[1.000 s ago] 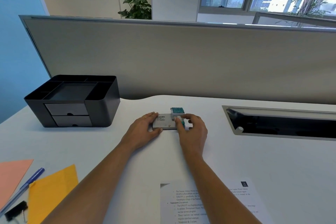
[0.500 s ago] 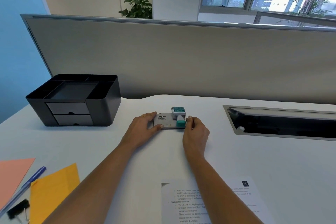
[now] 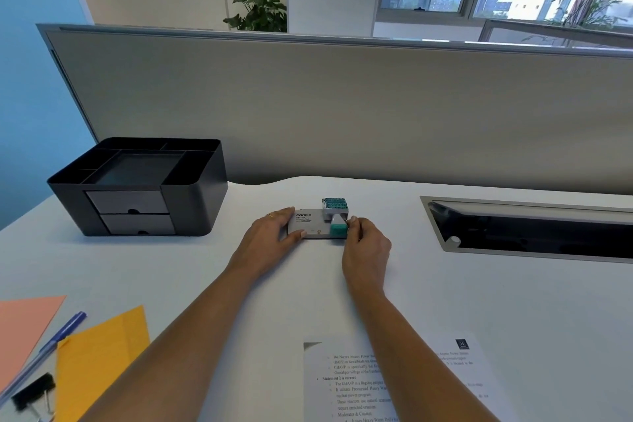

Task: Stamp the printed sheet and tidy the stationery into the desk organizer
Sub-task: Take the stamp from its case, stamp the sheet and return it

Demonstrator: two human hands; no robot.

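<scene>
Desk [image 3: 479,301]: white, holds everything below.
Organizer [image 3: 191,202]: black, far left, two drawers closed, well apart from the hands.
Printed sheet [image 3: 342,387]: flat at near edge, partly under the forearms.
Yellow paper [image 3: 102,360]: near left, beside pink paper [image 3: 24,325].
Left hand [image 3: 270,238]: gripping left end of ink pad, thumb on near edge, fingers over far edge.
Right hand [image 3: 366,245]: fingers curled, pinching teal handle of stamp.
Ink pad [image 3: 310,224]: grey tin, lid down, flat mid-desk between both hands.
Pen [image 3: 51,349]: blue, across the papers.
Stamp [image 3: 335,205]: lying on right end of ink pad.
Binder clip [image 3: 34,392]: black, touching pen, near-left corner.
</scene>
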